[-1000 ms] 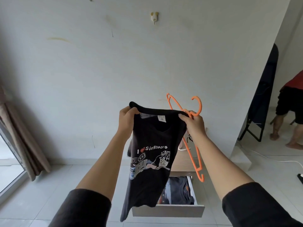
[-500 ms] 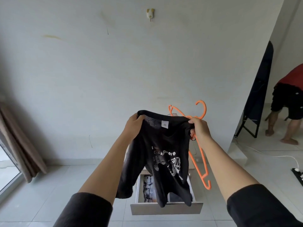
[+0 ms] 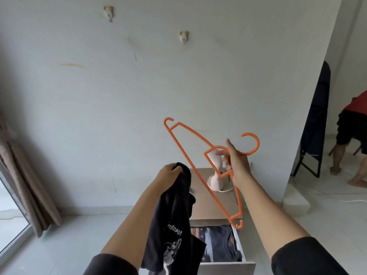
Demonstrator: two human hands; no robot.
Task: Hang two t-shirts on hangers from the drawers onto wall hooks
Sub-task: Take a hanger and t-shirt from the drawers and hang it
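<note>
My left hand [image 3: 168,175] grips the bunched collar end of a black printed t-shirt [image 3: 174,221], which hangs down in front of the drawer. An orange plastic hanger [image 3: 200,171] is held by its neck in my right hand [image 3: 235,162], tilted with its hook [image 3: 253,144] pointing up and right. The shirt and the hanger are apart. Two small white wall hooks [image 3: 108,13] [image 3: 183,36] sit high on the wall, both bare. Below, an open drawer [image 3: 228,264] holds another dark folded t-shirt [image 3: 222,243].
A low wooden cabinet [image 3: 210,205] stands against the wall with a pale pink appliance [image 3: 215,175] and its white cord on top. A curtain [image 3: 23,185] hangs at left. At right, a dark folded board [image 3: 315,124] leans by a doorway, and a person's legs [image 3: 349,151] show beyond.
My right hand has let go of the shirt's collar and lifted the hanger up and away. The shirt now hangs bunched from my left hand alone. The view has tilted upward, showing both hooks.
</note>
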